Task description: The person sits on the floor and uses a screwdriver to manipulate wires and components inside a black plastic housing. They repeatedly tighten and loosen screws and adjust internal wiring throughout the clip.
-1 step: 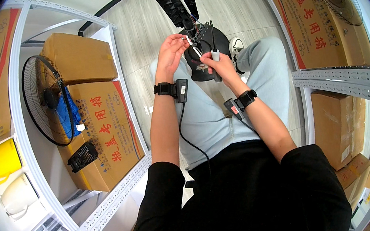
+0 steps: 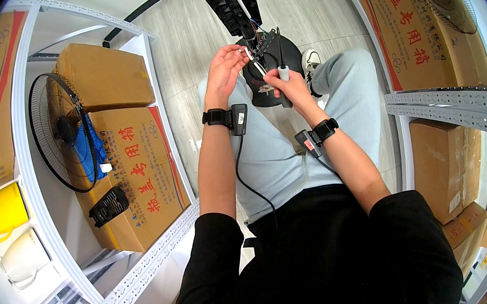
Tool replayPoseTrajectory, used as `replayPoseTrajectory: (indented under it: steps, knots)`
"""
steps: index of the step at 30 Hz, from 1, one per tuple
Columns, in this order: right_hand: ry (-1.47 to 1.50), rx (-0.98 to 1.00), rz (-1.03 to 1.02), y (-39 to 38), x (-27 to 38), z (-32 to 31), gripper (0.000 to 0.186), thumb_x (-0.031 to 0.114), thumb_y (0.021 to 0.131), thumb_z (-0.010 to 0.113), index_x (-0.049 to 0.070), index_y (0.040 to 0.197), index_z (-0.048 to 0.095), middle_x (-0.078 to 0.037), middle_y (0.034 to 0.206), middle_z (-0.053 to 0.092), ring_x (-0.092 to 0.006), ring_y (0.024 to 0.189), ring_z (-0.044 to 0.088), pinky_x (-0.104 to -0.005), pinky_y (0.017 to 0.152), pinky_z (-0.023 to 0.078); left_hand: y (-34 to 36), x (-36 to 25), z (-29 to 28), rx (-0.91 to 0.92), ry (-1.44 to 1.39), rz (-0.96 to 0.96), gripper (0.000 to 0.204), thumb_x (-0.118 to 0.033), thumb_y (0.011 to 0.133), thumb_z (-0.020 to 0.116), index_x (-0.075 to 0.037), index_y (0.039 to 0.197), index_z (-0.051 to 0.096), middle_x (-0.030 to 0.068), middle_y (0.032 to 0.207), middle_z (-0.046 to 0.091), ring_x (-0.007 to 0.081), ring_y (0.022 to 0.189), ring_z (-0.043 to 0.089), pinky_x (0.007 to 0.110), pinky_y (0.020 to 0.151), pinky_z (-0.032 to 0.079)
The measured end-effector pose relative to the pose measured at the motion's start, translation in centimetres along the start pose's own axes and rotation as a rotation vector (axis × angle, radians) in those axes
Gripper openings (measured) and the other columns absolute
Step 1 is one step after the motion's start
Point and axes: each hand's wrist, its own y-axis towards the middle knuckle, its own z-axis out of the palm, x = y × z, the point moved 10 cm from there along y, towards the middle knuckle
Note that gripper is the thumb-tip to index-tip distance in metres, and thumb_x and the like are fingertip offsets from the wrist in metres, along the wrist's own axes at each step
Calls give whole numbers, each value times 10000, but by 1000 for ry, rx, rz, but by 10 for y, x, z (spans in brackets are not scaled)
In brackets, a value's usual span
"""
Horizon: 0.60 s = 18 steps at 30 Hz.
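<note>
My left hand (image 2: 224, 68) pinches a white wire end at the top of a black round fan part (image 2: 266, 90) that rests on my knees. My right hand (image 2: 290, 87) is closed around a screwdriver (image 2: 282, 70) with a pale handle; its dark shaft points up beside the part's wiring (image 2: 260, 45). A black ribbed column (image 2: 229, 0) runs away from the part toward the top of the view. Both wrists wear black bands with small devices, and a black cable (image 2: 247, 176) hangs from the left one.
A white metal shelf (image 2: 34, 198) on my left holds cardboard boxes (image 2: 136, 178), a black fan grille (image 2: 56, 133), a blue cloth, and a yellow jug (image 2: 2, 211) above a cream one. More boxes (image 2: 405, 26) and a perforated shelf rail (image 2: 452, 103) stand on my right. The floor is grey wood.
</note>
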Motion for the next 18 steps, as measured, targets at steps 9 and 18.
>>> replayPoseTrajectory:
  steps: [9, 18]
  knots:
    - [14, -6, -14, 1, -5, -4, 166, 170, 895, 727, 31, 982, 700, 24, 757, 627, -53, 587, 548, -216, 540, 431, 0, 3, -2, 3, 0, -21, 213, -59, 989, 554, 44, 1176, 562, 154, 1115, 647, 233, 1001, 643, 353, 901, 543]
    - [23, -82, -97, 5, 12, -10, 174, 188, 877, 742, 26, 936, 716, 8, 744, 653, -67, 553, 570, -223, 519, 451, -2, 4, 3, -19, 40, -69, 208, -35, 972, 561, 64, 1151, 597, 142, 1102, 656, 213, 984, 647, 312, 873, 537]
